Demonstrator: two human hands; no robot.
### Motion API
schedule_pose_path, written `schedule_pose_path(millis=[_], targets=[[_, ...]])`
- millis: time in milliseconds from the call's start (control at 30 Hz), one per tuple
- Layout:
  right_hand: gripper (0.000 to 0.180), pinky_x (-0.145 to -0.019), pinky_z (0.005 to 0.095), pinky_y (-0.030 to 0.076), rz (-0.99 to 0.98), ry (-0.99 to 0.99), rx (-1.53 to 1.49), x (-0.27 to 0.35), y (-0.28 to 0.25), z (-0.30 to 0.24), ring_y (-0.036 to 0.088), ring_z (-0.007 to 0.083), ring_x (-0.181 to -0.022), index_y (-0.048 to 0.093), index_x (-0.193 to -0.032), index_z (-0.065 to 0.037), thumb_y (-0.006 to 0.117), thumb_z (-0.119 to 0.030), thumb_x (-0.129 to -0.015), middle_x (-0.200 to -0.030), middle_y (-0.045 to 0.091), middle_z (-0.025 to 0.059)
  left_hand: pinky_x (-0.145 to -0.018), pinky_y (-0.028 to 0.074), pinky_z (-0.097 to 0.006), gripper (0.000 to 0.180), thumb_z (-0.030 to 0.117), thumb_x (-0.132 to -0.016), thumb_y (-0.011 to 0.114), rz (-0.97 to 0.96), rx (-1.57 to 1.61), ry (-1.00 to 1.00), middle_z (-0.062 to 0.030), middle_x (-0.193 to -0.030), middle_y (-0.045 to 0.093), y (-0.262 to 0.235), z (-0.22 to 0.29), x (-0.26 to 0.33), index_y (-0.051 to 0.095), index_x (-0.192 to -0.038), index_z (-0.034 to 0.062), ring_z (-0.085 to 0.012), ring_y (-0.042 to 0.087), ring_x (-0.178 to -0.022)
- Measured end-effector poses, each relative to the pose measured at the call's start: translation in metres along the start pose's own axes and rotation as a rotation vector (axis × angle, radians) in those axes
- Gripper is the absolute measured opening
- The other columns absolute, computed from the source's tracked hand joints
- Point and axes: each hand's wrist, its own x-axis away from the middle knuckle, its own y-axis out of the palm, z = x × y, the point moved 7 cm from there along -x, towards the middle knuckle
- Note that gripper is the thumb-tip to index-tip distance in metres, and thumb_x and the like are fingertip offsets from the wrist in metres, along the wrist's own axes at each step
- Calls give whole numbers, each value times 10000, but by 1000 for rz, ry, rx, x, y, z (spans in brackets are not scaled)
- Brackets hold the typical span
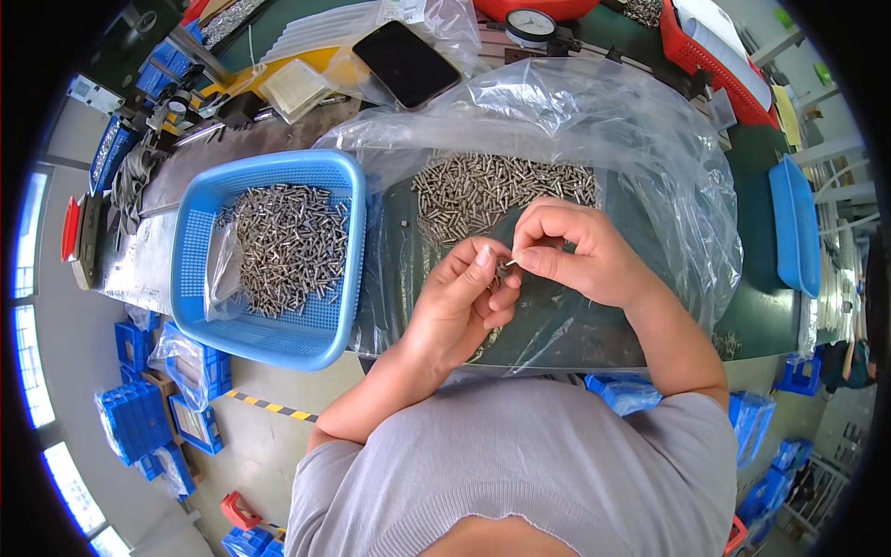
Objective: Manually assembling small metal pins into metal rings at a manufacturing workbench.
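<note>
My left hand (464, 292) and my right hand (575, 251) meet over the dark green table (742, 316), just in front of a heap of small metal pins (492, 186) lying on a clear plastic bag (631, 121). Between thumb and forefinger, my right hand pinches one small metal pin (511, 263). My left hand is curled, its fingertips touching the same pin, with several more pins cupped in its palm. A blue plastic basket (200, 200) at my left holds another pile of metal pins (288, 246).
A black phone (406, 63) lies at the back on plastic bags. A dial gauge (531, 25) and a red tray (715, 56) stand at the far right back. A blue tray (795, 223) sits at the right edge. Blue bins (139, 418) stand on the floor.
</note>
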Motion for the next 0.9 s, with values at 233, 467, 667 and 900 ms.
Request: schedule_pose_path(millis=[233, 467, 667, 900], targets=[[76, -655, 255, 421, -23, -5, 17, 0, 1, -1, 526, 119, -736, 587, -812, -22, 640, -73, -831, -824, 560, 24, -529, 326, -221, 185, 262, -956, 528, -45, 24, -14, -60, -845, 558, 1, 0, 0, 542, -1011, 86, -89, 378, -610], [90, -674, 262, 423, -22, -39, 76, -1, 1, -4, 529, 135, -763, 583, -832, -30, 663, -54, -798, -855, 554, 34, -512, 311, -216, 182, 266, -949, 540, 1, 25, -26, -52, -810, 555, -1, 0, -1, 541, -979, 87, -85, 373, -586], [179, -765, 299, 433, -36, -162, 121, -2, 8, -3, 546, 186, -861, 592, -870, -42, 711, -44, -736, -912, 550, 49, -465, 268, -196, 210, 301, -939, 552, -44, 1, -49, -28, -755, 545, 2, -1, 0, 524, -909, 95, -66, 337, -546], [193, -766, 307, 445, 73, -207, 213, 1, 0, -10, 560, 192, -862, 605, -852, -51, 746, -69, -721, -896, 563, 52, -523, 341, -228, 230, 305, -938, 552, 49, 3, -15, -36, -810, 570, 1, 0, 4, 547, -1019, 90, -97, 445, -628]])
